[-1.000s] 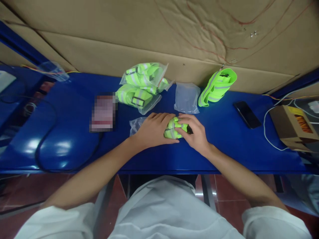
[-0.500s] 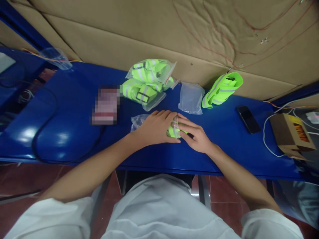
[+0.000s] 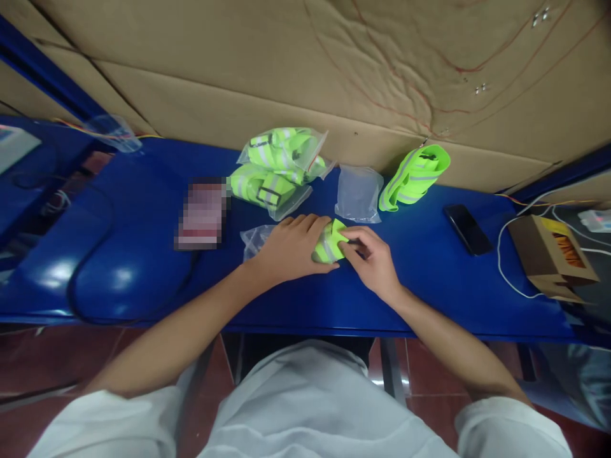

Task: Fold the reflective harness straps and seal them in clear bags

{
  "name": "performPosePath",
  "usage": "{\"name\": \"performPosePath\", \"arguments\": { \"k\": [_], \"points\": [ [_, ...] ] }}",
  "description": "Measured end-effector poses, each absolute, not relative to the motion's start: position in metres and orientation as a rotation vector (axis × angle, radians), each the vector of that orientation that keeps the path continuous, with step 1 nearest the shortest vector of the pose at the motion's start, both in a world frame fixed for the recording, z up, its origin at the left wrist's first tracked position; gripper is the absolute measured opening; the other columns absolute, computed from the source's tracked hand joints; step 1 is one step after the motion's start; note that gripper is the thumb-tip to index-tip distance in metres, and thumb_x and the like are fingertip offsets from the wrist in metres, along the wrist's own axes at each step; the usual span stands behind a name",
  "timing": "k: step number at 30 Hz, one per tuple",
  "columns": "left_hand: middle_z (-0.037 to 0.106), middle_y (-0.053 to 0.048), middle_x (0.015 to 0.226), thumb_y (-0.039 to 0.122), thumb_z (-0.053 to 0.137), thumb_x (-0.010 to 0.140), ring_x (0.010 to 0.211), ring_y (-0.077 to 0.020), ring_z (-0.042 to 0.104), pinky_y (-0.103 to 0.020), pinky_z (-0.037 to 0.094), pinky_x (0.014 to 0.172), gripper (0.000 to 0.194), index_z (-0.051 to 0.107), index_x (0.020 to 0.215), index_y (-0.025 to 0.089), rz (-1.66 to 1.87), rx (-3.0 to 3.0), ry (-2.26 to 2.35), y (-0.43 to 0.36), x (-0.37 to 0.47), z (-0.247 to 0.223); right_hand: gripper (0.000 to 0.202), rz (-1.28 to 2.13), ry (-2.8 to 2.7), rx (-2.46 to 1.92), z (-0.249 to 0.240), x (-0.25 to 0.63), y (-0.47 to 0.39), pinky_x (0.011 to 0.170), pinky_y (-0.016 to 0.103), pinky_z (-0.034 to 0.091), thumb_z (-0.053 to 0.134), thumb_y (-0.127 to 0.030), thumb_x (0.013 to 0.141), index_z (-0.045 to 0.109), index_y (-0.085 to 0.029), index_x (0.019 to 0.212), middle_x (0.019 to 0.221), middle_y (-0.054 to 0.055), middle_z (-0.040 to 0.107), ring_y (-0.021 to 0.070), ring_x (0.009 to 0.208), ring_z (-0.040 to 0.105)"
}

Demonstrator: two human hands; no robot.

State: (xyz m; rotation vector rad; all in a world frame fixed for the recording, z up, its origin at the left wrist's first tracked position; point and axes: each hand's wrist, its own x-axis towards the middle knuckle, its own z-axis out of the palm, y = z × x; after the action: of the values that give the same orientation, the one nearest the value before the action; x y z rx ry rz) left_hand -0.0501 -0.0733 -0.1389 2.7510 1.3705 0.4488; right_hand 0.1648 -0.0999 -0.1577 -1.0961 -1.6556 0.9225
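A folded neon-yellow reflective strap (image 3: 328, 247) with a grey stripe lies at the middle of the blue table, partly inside a clear plastic bag (image 3: 255, 240). My left hand (image 3: 296, 247) wraps over the bag and strap from the left, its palm and fingers hiding much of both. From the right, my right hand (image 3: 372, 257) pinches the strap's edge between thumb and fingers. Behind them are bagged reflective straps (image 3: 281, 165) in a pile, a flat clear bag (image 3: 359, 194) and a loose coiled strap (image 3: 414, 177).
On the blue table (image 3: 153, 267) a blurred-out pinkish item (image 3: 203, 213) lies left, near a black cable. A clear plastic cup (image 3: 117, 135) lies at the far left. To the right are a black phone (image 3: 468, 229), white cables and an opened cardboard box (image 3: 548, 254). Cardboard panels stand behind.
My right hand has drawn back slightly from my left, and its fingers now pinch the strap. More of the strap shows between the hands. The whole view has shifted a little.
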Motion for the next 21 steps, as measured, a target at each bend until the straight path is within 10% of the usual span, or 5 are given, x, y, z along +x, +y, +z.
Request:
{"name": "performPosePath", "arguments": {
  "k": [11,21],
  "points": [
    [0.073,-0.014,0.119,0.044,0.075,0.085,0.109,-0.0345,0.072,-0.044,0.054,0.089,0.065,0.058,0.137,0.009,0.285,2.818,1.383,-0.080,-0.040,-0.123,0.037,0.536,-2.170,-0.915,-0.163,0.166,-0.106,0.109,0.051,0.052,0.045,-0.012,0.105,0.072,-0.022,0.128,0.137,0.017,0.067,0.0289,0.130,0.062],
    [0.075,-0.013,0.119,0.038,0.077,0.089,0.108,-0.0318,0.074,-0.041,0.055,0.087,0.054,0.056,0.133,0.015,0.199,2.784,1.214,-0.083,-0.033,-0.111,0.051,1.392,-2.066,-0.617,-0.158,0.173,-0.093,0.124,0.044,0.042,0.075,-0.039,0.095,0.065,-0.023,0.143,0.150,0.009,0.063,0.0265,0.146,0.054]
  ]
}}
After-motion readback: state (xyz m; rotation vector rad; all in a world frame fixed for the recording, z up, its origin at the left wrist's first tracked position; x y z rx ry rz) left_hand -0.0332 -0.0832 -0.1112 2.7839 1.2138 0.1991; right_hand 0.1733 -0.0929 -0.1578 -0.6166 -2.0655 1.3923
